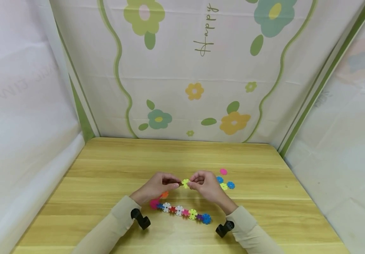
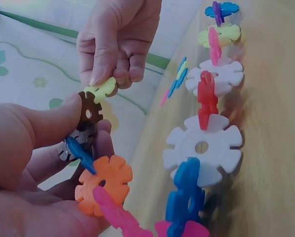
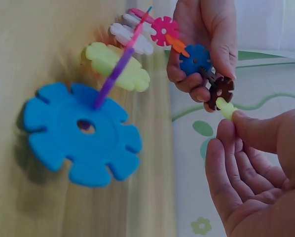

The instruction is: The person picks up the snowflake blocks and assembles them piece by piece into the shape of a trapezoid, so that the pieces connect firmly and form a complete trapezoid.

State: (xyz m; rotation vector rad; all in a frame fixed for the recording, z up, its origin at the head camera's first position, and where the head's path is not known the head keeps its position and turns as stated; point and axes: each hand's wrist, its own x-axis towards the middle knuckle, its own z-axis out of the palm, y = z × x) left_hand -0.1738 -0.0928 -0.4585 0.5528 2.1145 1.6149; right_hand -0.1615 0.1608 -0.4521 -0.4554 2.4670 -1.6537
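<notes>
My left hand (image 1: 154, 186) grips a brown notched snowflake disc (image 2: 92, 109) between thumb and fingers. Opposite it, my right hand (image 1: 209, 186) pinches a yellow snowflake disc (image 3: 226, 107) by its edge. The yellow disc meets the brown one at the rim, where their slots face. Behind the brown disc, a blue disc (image 3: 195, 59) and an orange disc (image 2: 117, 173) run along the left palm. From there pink discs lead to a linked chain on the table, with white discs (image 2: 202, 148), a red disc (image 2: 206, 98) and a large blue end disc (image 3: 63, 143).
Several loose discs lie just beyond my right hand, among them a pink disc (image 1: 223, 171), a blue disc (image 1: 231, 185) and a yellow disc (image 1: 223, 186). The wooden table (image 1: 106, 158) is walled by flower-printed cloth (image 1: 169, 70) at the back and sides.
</notes>
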